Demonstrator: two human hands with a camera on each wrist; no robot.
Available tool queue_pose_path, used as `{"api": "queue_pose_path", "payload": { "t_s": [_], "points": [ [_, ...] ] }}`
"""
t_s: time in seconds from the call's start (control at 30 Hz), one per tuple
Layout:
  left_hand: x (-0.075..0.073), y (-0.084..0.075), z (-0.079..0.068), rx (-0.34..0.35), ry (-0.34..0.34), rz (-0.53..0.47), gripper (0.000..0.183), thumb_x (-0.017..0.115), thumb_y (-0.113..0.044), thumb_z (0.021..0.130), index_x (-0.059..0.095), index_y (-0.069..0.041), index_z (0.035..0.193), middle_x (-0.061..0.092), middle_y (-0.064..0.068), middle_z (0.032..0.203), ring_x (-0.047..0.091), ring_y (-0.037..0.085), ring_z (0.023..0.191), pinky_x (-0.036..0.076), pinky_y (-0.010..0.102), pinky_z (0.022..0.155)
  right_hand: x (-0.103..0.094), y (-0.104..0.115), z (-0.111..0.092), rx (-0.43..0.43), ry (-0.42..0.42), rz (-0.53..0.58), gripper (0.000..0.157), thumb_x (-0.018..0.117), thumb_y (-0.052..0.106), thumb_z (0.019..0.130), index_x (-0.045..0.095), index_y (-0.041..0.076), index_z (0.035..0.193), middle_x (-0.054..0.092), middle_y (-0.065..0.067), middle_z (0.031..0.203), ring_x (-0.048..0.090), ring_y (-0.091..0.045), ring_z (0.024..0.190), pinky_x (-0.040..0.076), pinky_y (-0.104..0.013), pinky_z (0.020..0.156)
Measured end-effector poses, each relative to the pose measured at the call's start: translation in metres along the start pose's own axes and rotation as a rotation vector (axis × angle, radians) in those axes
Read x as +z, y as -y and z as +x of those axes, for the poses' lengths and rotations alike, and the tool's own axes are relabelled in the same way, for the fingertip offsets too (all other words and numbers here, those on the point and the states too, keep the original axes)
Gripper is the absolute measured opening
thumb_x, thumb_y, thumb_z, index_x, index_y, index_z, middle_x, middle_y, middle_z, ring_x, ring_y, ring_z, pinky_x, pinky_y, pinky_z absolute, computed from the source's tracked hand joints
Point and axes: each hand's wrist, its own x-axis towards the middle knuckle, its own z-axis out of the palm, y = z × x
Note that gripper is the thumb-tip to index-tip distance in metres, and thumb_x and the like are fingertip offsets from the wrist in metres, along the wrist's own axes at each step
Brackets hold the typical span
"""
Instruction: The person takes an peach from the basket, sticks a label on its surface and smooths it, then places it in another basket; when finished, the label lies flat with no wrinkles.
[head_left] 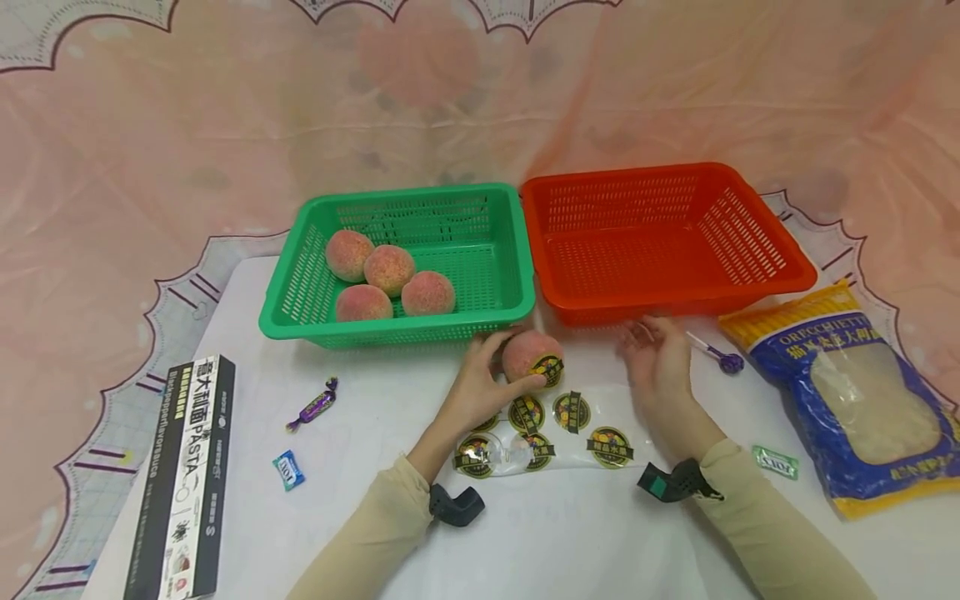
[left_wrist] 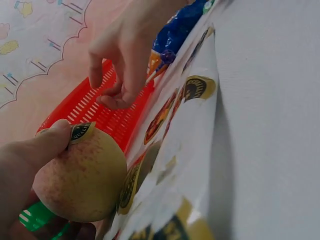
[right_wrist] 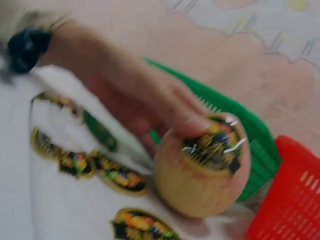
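A pink peach [head_left: 527, 353] stands on the white table in front of the baskets, gripped by my left hand [head_left: 482, 377]. On its side is a round black-and-gold sticker [right_wrist: 216, 145], with my left thumb at the sticker's edge. A clear sheet of similar stickers [head_left: 573, 454] lies just below the peach. To the right of the peach, my right hand [head_left: 663, 367] hovers near the front of the red basket [head_left: 600, 315]. Its fingers are loosely bent and hold nothing. The green basket [head_left: 397, 333] has several peaches in its left part.
On the left lie a pasta box [head_left: 183, 475], a purple-wrapped candy [head_left: 313, 406] and a blue candy [head_left: 288, 470]. At right are a lollipop [head_left: 727, 362], a green candy [head_left: 776, 462] and a blue-and-yellow orecchiette bag [head_left: 870, 400]. A patterned cloth [head_left: 225, 125] hangs behind.
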Motion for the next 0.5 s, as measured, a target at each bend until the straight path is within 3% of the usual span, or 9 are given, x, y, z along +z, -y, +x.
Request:
{"api": "queue_pose_path", "payload": {
  "t_s": [0.1,0.27,0.37,0.5],
  "points": [
    [0.002,0.001,0.0,0.026,0.002,-0.046,0.07,0.072,-0.046,0.067,0.043,-0.027,0.128,0.048,-0.01,0.122,0.048,0.008,0.111,0.043,0.03,0.092,0.0,0.01,0.004,-0.068,-0.071,0.19,0.02,0.05,0.006,0.085,0.039,0.012,0.1,0.043,-0.004,0.096,0.04,-0.02,0.083,0.039,-0.028,0.075],
    [0.004,-0.007,-0.004,0.064,0.005,-0.06,0.069,0.073,-0.045,0.065,0.044,-0.031,0.126,0.048,-0.015,0.125,0.052,0.006,0.106,0.046,0.026,0.086,-0.001,0.034,0.011,-0.151,-0.129,0.353,0.025,0.056,0.003,0.08,0.042,0.009,0.1,0.047,-0.005,0.095,0.042,-0.019,0.083,0.04,-0.028,0.075],
    [0.001,-0.028,-0.009,0.086,0.013,-0.108,0.067,0.074,-0.038,0.067,0.045,-0.028,0.126,0.049,-0.012,0.124,0.053,0.009,0.106,0.046,0.028,0.087,-0.002,0.051,0.013,-0.162,-0.126,0.42,0.022,0.052,0.001,0.082,0.042,0.008,0.1,0.046,-0.006,0.094,0.042,-0.019,0.084,0.039,-0.029,0.073],
    [-0.005,-0.063,-0.015,0.078,0.015,-0.206,0.065,0.074,-0.026,0.071,0.044,-0.022,0.128,0.052,-0.007,0.122,0.052,0.012,0.108,0.045,0.03,0.09,-0.003,0.062,0.014,-0.164,-0.104,0.411,0.018,0.044,0.001,0.087,0.039,0.012,0.1,0.045,-0.005,0.095,0.041,-0.018,0.083,0.036,-0.03,0.072]
  ]
}}
